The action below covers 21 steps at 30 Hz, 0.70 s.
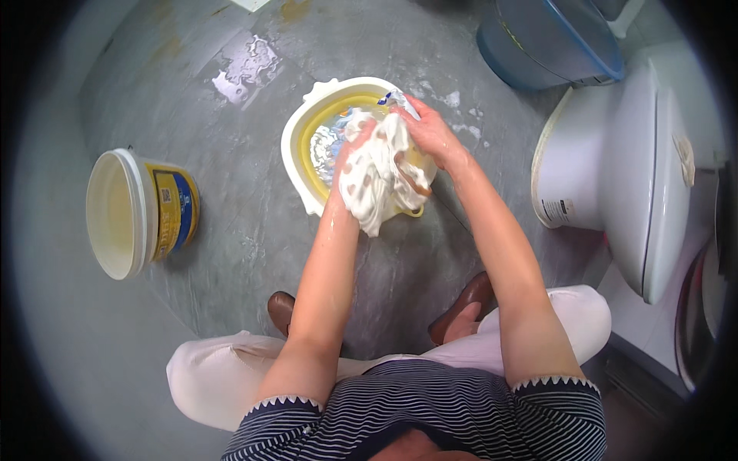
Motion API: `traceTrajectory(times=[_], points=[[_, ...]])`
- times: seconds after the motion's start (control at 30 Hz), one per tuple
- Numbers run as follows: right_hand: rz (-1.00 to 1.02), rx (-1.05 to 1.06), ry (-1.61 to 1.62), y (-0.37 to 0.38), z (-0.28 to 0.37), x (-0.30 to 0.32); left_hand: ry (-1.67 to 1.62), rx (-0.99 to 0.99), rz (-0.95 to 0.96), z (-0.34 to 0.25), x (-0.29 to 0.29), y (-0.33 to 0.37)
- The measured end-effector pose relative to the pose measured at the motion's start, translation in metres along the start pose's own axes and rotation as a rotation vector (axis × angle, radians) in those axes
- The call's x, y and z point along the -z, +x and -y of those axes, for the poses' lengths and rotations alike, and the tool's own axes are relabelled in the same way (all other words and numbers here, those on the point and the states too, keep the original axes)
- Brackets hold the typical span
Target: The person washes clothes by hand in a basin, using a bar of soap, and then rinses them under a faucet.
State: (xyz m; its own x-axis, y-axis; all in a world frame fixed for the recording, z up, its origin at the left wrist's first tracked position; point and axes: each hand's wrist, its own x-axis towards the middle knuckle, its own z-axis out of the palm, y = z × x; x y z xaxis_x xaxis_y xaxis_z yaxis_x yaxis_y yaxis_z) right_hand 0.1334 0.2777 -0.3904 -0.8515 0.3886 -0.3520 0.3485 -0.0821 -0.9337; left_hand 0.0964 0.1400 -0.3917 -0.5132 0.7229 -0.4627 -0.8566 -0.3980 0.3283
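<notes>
A wet white cloth with brownish spots hangs bunched over the near side of a white basin with a yellow inside. My left hand is closed in the cloth, its fingers mostly covered by the folds. At the far right of the rim, my right hand grips a small white-and-blue thing, which looks like a soft packet; its kind is unclear. The cloth lies right beside this hand. Rippling, shiny water shows in the basin's left part. A brown strip shows among the cloth's folds.
On the left, a white-and-yellow bucket stands on the wet grey floor. A blue tub is at the far right, near a white toilet. My brown shoes are on the near side of the basin.
</notes>
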Motion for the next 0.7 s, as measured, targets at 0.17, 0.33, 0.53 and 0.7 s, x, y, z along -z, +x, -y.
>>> traceTrajectory(times=[0.17,0.33,0.53,0.7], points=[[-0.022,0.723,-0.943,-0.066,0.018,-0.083,-0.403,-0.148,0.169,-0.008,0.033,0.007],[-0.130,0.327,-0.731,-0.013,-0.002,-0.046,-0.343,-0.062,0.108,0.016,0.016,0.007],[-0.075,0.668,-1.030,-0.060,0.020,-0.091,-0.400,-0.019,0.211,-0.012,0.027,0.002],[0.017,-0.020,0.182,-0.002,-0.028,-0.033,-0.386,0.116,0.199,-0.010,-0.001,-0.005]])
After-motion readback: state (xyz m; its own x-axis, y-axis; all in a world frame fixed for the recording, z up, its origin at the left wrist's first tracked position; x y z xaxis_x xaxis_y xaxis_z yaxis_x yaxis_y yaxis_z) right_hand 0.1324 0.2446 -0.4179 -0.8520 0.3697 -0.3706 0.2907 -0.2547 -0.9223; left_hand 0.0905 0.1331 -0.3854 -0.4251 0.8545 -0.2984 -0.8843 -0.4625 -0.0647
